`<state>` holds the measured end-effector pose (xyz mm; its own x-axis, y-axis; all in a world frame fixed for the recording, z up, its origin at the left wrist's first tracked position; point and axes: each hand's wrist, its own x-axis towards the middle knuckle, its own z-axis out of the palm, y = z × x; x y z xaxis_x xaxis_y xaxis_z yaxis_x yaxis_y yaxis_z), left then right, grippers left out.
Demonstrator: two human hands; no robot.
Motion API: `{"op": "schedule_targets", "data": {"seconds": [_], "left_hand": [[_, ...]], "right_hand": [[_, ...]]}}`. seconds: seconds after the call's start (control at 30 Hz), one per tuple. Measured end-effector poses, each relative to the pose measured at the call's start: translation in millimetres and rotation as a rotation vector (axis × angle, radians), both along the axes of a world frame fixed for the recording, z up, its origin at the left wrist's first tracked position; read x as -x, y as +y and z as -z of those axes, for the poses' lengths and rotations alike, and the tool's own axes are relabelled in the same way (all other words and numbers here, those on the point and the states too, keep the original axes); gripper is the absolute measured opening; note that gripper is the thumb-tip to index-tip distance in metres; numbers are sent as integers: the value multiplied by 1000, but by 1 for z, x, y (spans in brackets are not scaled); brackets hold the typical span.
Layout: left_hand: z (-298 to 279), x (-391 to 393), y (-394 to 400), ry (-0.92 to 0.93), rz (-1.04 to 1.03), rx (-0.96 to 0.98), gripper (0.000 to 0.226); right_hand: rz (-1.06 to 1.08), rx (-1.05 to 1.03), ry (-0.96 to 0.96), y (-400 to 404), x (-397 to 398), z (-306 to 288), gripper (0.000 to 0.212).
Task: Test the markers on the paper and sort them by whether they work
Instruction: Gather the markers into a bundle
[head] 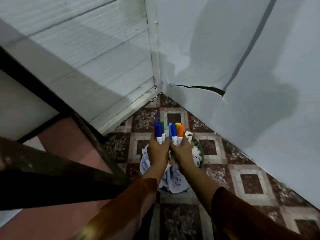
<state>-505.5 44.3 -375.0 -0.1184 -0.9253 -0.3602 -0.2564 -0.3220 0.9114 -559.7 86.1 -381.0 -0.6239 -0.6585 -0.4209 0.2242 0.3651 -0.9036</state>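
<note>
My left hand (158,151) grips a bunch of markers (159,130) with blue, purple and green caps pointing away from me. Close beside it, my right hand (181,150) grips a second bunch of markers (175,131) capped in light blue, blue, yellow and orange. Both hands hover side by side over a round bin (199,149) on the floor. The bin holds crumpled paper (176,183), and one sheet shows the handwritten word "TEST". My forearms hide most of the bin's rim.
Patterned brown and cream floor tiles (251,183) spread to the right. White walls meet in a corner (159,89) just beyond the bin; the right wall panel has a crack (204,88). A dark-framed table (52,104) stands at left, with dark bars crossing the lower left.
</note>
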Motion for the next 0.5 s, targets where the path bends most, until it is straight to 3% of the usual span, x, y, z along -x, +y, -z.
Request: {"op": "schedule_targets", "data": {"seconds": [0.17,0.3,0.4,0.5], "left_hand": [[50,-4,0,-104,45,-93,37],[81,-8,0,-211,114,-145,50],[79,-5,-3,-256,119,-147,55],[64,2,-9,-268,64,-104,44]], "right_hand": [[-4,-118,20,0,-4,54,22],[-42,-163,37,4,3,80,32],[-59,-182,22,1,9,84,42],[-44,-208,5,-6,14,73,43]]}}
